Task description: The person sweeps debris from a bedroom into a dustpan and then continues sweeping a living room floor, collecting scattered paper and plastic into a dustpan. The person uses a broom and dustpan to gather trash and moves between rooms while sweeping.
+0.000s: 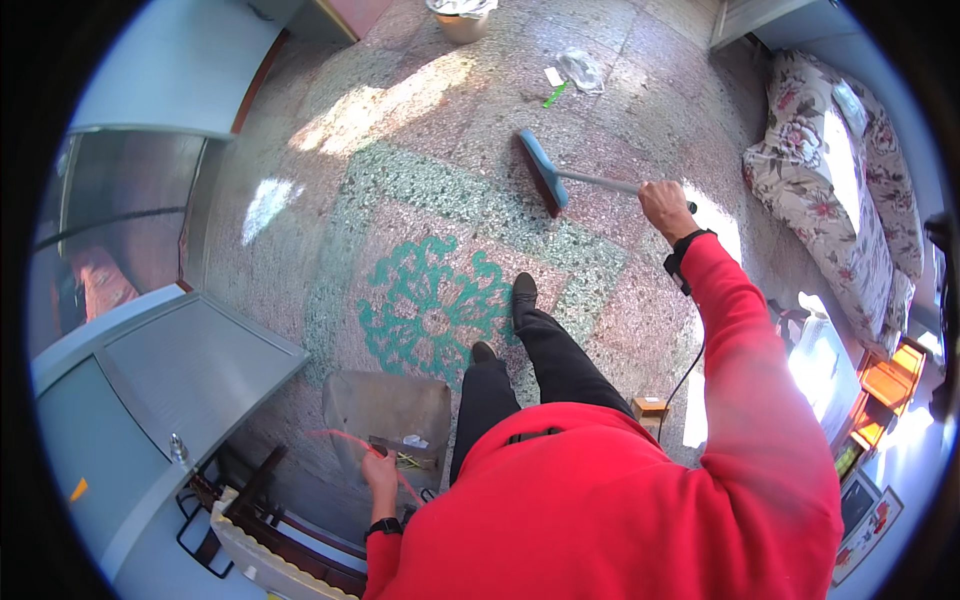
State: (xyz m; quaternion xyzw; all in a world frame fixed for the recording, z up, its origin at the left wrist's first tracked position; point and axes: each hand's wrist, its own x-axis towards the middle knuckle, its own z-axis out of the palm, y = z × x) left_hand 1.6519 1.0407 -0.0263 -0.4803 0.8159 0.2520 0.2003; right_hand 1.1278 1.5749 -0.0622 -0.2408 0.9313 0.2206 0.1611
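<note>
My right hand point(667, 210) grips the grey handle of a broom point(546, 174) near its end; the blue head, with dark bristles, is at the speckled floor ahead of my feet. Down on the left, my left hand point(380, 471) is closed on the handle of a large grey dustpan point(386, 390) that holds some small litter, white and yellowish. A thin red strip point(341, 435) runs past that hand. Beyond the broom lie a crumpled clear plastic bag point(581, 71), a small white piece point(553, 76) and a bright green strip point(555, 95).
A lined bin point(461, 28) stands at the far end. On the right are a sofa with a floral cover point(806, 187) and a small wooden box point(649, 410) on the floor. An open door panel point(202, 360) and dark wooden furniture point(255, 480) stand at the left.
</note>
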